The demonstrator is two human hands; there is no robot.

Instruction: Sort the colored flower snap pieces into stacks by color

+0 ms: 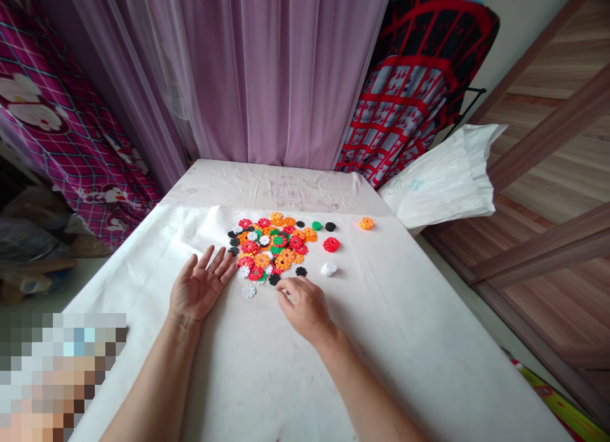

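Observation:
A heap of plastic snowflake discs in red, orange, black, white and green lies on the white-covered table. My left hand rests palm up at the heap's left edge, fingers spread, holding nothing. At the near edge my right hand is closed, its fingers curled. Its fingertips are at a black disc; whether they grip anything is hidden. Another black disc lies just beyond the knuckles. A loose white disc lies between my hands.
Right of the heap sit separate clusters: white, red, orange, black and green. A white bag stands at the table's right edge. Purple curtains hang behind. The lower left corner is pixelated.

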